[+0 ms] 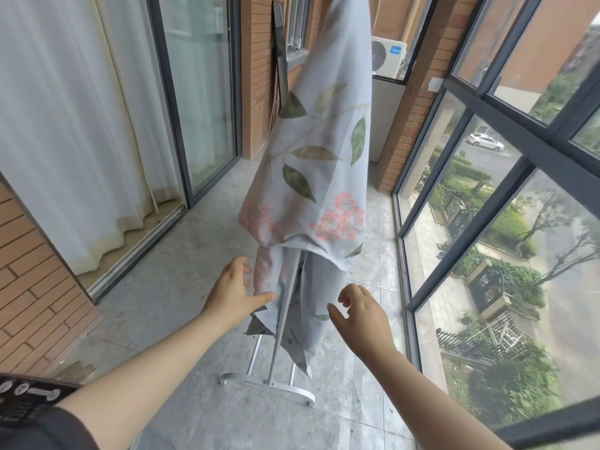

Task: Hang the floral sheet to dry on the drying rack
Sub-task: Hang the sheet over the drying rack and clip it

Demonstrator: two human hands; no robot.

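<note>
Sheet [321, 164] draped over the rack [281, 329], both hands low beside it.
The sheet hangs in folds down the middle of the balcony, covering most of the rack; only the pole and white foot show on the floor [162, 303]. The left hand [232, 289] is spread wide at the sheet's left edge, thumb tip touching the cloth. The right hand [360, 308] hangs just right of the sheet, fingers loosely curled, holding nothing.
</note>
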